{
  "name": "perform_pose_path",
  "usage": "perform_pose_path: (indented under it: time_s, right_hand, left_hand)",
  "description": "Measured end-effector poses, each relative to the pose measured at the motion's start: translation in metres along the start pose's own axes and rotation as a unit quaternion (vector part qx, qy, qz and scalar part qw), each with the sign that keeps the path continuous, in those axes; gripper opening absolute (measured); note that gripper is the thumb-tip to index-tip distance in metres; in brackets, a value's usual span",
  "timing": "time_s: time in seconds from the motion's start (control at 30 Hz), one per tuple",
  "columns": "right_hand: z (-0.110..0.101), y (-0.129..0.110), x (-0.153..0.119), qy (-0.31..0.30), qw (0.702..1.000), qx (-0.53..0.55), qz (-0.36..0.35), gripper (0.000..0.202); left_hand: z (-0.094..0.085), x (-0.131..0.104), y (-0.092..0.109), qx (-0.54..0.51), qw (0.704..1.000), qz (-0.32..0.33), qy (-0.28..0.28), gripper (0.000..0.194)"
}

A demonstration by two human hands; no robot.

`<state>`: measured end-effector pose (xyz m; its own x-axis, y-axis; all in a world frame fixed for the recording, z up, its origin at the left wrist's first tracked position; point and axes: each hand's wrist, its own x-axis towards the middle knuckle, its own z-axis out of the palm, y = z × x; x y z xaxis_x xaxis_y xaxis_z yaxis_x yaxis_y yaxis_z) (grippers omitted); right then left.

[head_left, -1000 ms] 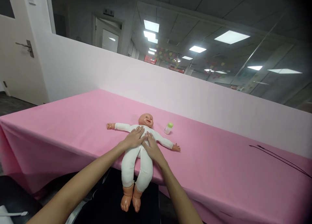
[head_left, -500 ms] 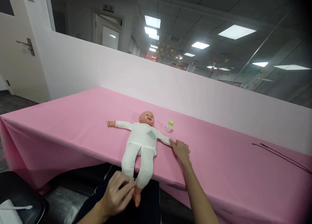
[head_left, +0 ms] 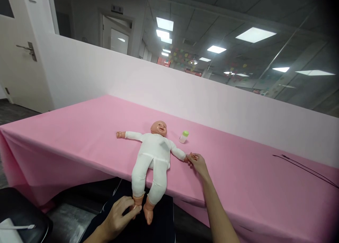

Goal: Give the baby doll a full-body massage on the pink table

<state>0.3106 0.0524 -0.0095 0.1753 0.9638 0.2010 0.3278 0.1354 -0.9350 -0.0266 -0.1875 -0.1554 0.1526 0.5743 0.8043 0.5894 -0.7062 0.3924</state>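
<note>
A baby doll [head_left: 156,149] in a white cloth suit lies face up on the pink tablecloth [head_left: 238,172], its arms spread and its feet hanging past the table's near edge. My right hand [head_left: 199,164] has its fingers closed on the doll's hand at the right, covering part of it. At the lower left, my left hand [head_left: 120,216] is curled round the doll's foot on that side, which is mostly hidden behind the fingers. The other foot [head_left: 149,213] hangs free beside it. Close to the doll's head stands a small bottle [head_left: 183,137] with a green cap.
Thin dark cords [head_left: 304,169] lie on the table at the far right. A black chair [head_left: 23,207] with a white object on it stands at the lower left. Behind the table runs a white wall [head_left: 169,87] with glass above it.
My left hand has moved down from the doll's lower leg to the foot. My right hand has shifted from over the doll's wrist to closing on its hand, whose fingers now show.
</note>
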Motion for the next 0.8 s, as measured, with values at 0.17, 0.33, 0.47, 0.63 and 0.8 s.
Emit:
perform_pose_path:
  time_s: [0.17,0.33,0.47,0.63,0.8]
  right_hand:
    - [0.009,-0.025,-0.008,0.015,0.990,0.138,0.023,0.055]
    - [0.035,-0.078,-0.009,0.038,0.984,0.167,-0.051,0.049]
    - [0.075,-0.107,-0.028,-0.043,0.988,0.069,-0.134,0.048]
    - [0.108,-0.104,-0.050,-0.118,0.968,-0.052,-0.215,0.038]
    - [0.079,-0.096,-0.015,-0.065,0.988,0.041,-0.131,0.047]
  left_hand:
    - [-0.024,0.033,0.021,-0.070,0.973,-0.107,0.192,0.034]
    - [-0.048,0.125,0.012,-0.205,0.890,-0.325,0.244,0.024]
    - [-0.039,0.198,-0.014,-0.313,0.845,-0.385,0.197,0.044]
    - [-0.025,0.231,-0.028,-0.343,0.861,-0.361,0.100,0.035]
    - [-0.050,0.195,0.006,-0.251,0.895,-0.350,0.120,0.032]
